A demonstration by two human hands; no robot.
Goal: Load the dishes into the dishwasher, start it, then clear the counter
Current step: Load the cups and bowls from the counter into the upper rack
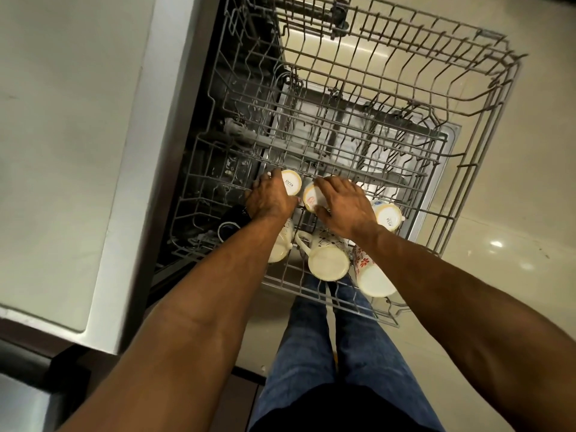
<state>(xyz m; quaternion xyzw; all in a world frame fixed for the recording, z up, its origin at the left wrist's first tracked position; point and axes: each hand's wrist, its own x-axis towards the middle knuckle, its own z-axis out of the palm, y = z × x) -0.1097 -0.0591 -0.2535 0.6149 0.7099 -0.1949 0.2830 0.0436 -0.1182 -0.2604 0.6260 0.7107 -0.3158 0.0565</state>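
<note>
Grey wire is most of what I see: the upper rack (374,126) is pulled right out over the open dishwasher door (448,141), with the pale counter (62,120) on my left. Most of the rack is bare; the cups sit bunched at the end nearest me, all bottom-up. Three bigger mugs line the front edge, the middle mug (328,263) with its handle pointing left and the flowered mug (372,275) on its right. Behind them stand smaller cups. My left hand (269,198) is curled over the top of one cup (291,181), gripping it. My right hand (343,204) grips the neighbouring cup (311,196), fingers wrapped over its base. The two cups are nearly touching. My worry is that if I seat them this close they could knock and chip, or one may tip off the wires and lean on the front mugs.
</note>
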